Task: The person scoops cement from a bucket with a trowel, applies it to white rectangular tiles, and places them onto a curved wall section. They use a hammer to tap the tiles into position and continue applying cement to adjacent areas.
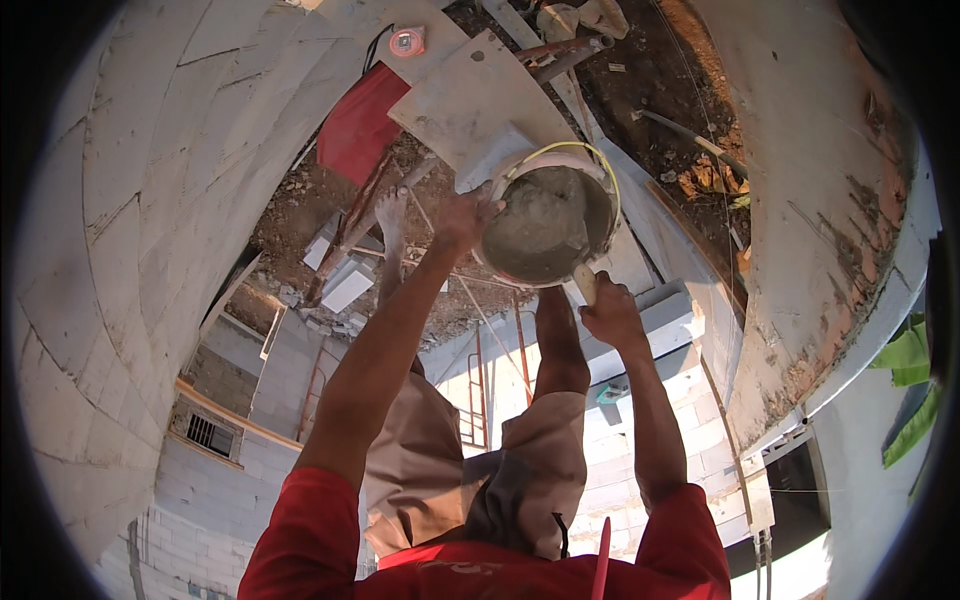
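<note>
The left grip [468,222] is closed on the left rim of the bucket [602,212], and I'd say that's there to stop it tipping or twisting while the other arm works. Over on the right, the right grip [614,315] is wrapped round a pale tool [585,284] at the near edge; holding it low and outside likely leaves the wrist room to swing. Its far end I can't make out. The bucket is out front, between both hands, over the pale boards [475,100]; resting on them or held clear, I can't tell. Its yellow handle [568,144] curves round the far side, probably put there so the mouth is free. And look at that mortar [540,225]: grey, wet-looking, thick, lumpy on top, sitting below the rim, with the round wall smeared pale
</note>
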Demonstrator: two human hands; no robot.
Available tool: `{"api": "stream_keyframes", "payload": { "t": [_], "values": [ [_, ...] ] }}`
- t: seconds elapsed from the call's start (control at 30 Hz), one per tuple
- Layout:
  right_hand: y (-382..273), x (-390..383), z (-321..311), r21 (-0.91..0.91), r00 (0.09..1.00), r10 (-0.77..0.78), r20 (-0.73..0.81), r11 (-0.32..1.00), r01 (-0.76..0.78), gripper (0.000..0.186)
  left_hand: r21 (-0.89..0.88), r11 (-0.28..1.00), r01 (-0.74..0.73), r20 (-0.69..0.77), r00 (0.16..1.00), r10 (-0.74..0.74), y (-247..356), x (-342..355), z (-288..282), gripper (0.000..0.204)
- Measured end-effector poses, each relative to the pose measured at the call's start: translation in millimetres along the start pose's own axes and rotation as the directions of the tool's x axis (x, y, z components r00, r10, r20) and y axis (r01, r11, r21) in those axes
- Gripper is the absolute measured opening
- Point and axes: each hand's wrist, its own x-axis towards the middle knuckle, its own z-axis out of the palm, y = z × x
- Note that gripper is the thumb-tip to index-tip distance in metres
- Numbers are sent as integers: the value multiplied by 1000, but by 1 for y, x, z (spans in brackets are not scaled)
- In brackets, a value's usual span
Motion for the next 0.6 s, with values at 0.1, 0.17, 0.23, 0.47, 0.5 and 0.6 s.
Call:
{"api": "stream_keyframes", "payload": {
  "t": [0.1, 0.17, 0.23, 0.47, 0.5, 0.6],
  "values": [
    [-17, 62, 42, 19, 989, 101, -111, 995, -100, 51, 11, 999, -39, 35, 999, 39, 12, 3, 6, 46],
    [-25, 68, 44, -19, 998, 42, -52, 999, -43, 60, 2, 1000, 21, 92, 996, -21, 7, 8, 6, 46],
    [-28, 50, 36, -21, 1000, 17, -14, 1000, -17, 64, -25, 998, 66, 130, 990, -62, -5, 3, 6, 47],
    [-73, 56, 58, 62, 992, 129, -3, 990, -129, 56, -52, 996, 69, 80, 995, -65, -6, 14, 12, 51],
    [-73, 58, 51, 47, 993, 114, 24, 992, -115, 56, -20, 999, 39, 88, 995, -37, -4, 16, 9, 51],
    [-27, 2, 22, 219, 997, -14, 77, 976, -3, 55, 39, 998, 39, 81, 996, -42, 0, 0, 3, 49]
  ]
}}
